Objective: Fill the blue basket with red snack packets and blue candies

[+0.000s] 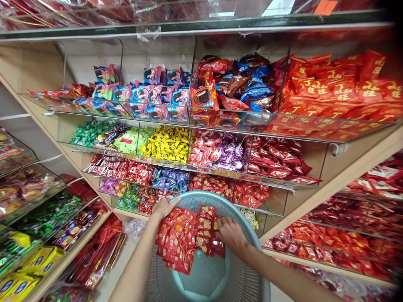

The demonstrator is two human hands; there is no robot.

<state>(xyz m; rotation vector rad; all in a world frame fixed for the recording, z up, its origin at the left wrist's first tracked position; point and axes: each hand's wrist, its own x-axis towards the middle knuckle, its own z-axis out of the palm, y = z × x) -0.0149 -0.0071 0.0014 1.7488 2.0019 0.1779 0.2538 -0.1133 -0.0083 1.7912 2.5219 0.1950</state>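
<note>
Shelving [333, 186] filled with wrapped sweets stands beyond a blue-grey basket [201, 194]. At the basket's far-left rim is the left hand [164, 208], its grip impossible to tell; inside the right rim, the right hand [232, 235] has fingers curled onto red packets [178, 239], which lie between both hands.

Below the clear-fronted wooden display shelf [343, 179] lies pale floor [111, 272]; a tiered rack [72, 254] stands to the shelf's left, another rack [330, 269] to its right.

A sweet shop, shown by tiered shelves [302, 157] of wrapped sweets [168, 143] in clear compartments
</note>
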